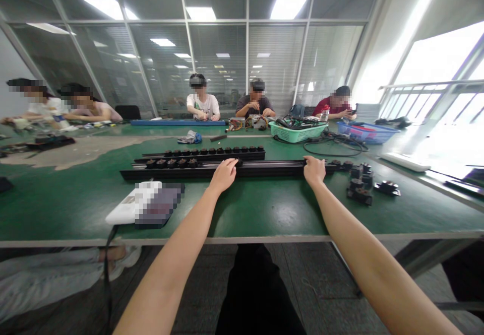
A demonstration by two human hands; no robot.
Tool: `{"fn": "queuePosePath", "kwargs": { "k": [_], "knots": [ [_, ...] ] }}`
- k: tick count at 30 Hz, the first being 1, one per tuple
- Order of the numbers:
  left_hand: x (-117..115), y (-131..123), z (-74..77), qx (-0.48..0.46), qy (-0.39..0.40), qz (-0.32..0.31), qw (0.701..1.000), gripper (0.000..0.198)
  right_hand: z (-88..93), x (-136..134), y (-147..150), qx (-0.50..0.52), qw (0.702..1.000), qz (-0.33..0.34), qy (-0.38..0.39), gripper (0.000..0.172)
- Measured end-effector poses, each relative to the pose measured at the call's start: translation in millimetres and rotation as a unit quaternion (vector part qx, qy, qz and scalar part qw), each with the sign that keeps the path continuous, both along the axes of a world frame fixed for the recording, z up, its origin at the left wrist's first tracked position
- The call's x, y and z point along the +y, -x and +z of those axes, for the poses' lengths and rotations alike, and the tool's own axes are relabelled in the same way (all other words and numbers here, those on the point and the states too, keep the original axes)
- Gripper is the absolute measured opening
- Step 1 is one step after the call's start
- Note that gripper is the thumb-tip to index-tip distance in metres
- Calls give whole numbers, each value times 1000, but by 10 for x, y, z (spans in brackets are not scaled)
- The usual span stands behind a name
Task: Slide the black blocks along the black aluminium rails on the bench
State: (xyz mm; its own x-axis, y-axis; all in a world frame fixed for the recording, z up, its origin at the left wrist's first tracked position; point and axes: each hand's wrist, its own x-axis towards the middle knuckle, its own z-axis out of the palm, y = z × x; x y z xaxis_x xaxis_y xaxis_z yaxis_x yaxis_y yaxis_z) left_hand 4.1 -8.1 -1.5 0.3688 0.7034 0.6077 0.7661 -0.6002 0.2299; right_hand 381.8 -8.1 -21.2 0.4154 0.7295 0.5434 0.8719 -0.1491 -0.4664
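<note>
A long black rail (181, 172) lies across the green table (264, 209), with several black knob-like parts seated along its left half. My left hand (224, 174) rests on the rail near its middle, fingers curled over the top edge. My right hand (314, 169) grips the rail further right, fingers wrapped over it. A second black rail (212, 153) full of the same black parts lies just behind. Loose black parts (359, 184) sit past the rail's right end.
A white device and dark flat object (145, 204) lie at front left. A green basket (297, 131) and blue tray (366, 132) with cables stand further back. Several people sit at the far and left sides. Windows are at the right.
</note>
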Motion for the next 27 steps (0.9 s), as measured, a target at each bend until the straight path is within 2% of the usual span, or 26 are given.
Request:
{"fn": "queuePosePath", "kwargs": {
  "k": [13,27],
  "knots": [
    [-26,-18,31,6,10,2,1000,45,33,-40,12,31,999,-11,3,53],
    [-16,-6,8,1,-3,1,1000,44,3,-41,-18,52,998,-22,-30,52]
  ]
}}
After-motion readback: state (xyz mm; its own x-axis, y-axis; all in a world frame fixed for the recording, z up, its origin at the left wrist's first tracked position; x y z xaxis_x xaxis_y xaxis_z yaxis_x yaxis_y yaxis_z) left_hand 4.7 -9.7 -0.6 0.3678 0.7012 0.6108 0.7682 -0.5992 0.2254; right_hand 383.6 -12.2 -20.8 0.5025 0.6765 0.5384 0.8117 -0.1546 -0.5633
